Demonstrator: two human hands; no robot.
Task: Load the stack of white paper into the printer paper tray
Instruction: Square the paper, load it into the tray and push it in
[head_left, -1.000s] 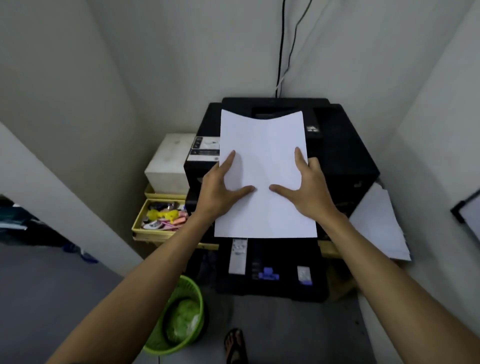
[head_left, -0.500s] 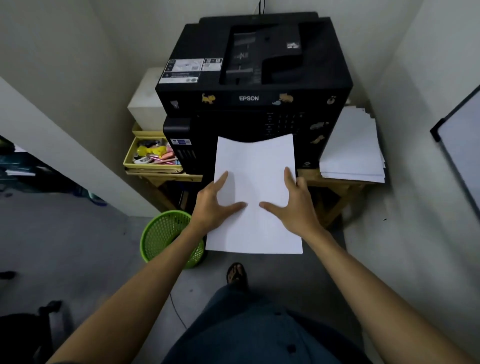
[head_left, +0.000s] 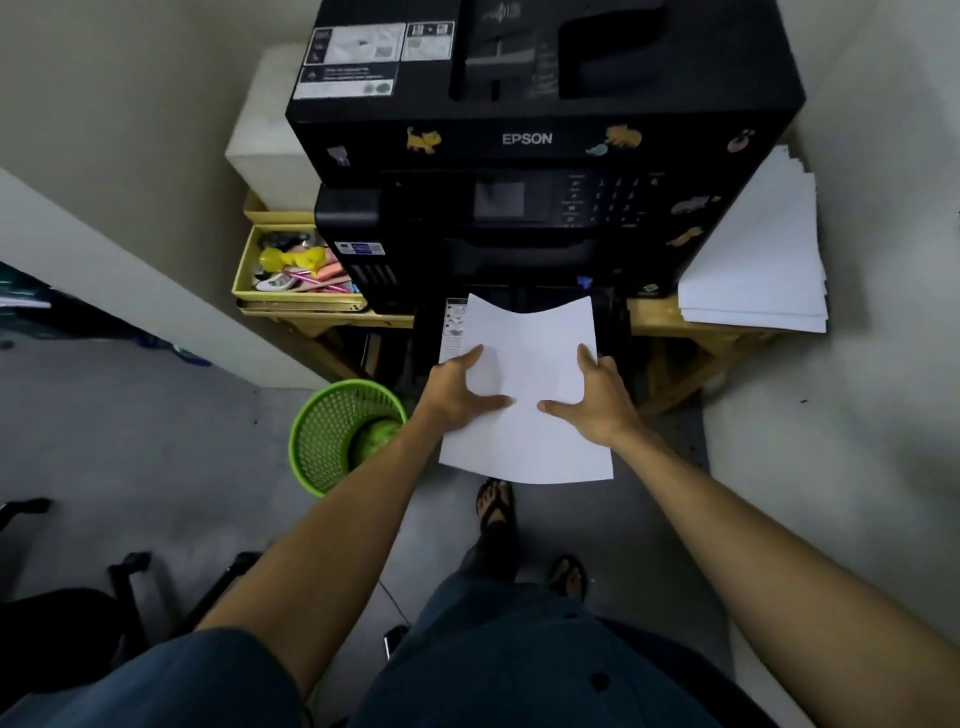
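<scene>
A stack of white paper (head_left: 530, 364) is held flat in front of the black Epson printer (head_left: 524, 140). My left hand (head_left: 457, 389) grips its left edge, thumb on top. My right hand (head_left: 597, 400) grips the right edge the same way. The paper's far edge curves down and lies over the pulled-out black paper tray (head_left: 428, 332), most of which the sheets hide. A white label strip on the tray shows beside the paper's left edge.
A second pile of white paper (head_left: 758, 260) lies on the wooden table (head_left: 654, 322) right of the printer. A yellow box of small items (head_left: 296, 275) and a white box (head_left: 270, 135) sit left. A green mesh bin (head_left: 343, 431) stands on the floor.
The camera has tipped downward and the stack has come down from over the printer's top to the tray in front of its base. Both hands keep the same hold.
</scene>
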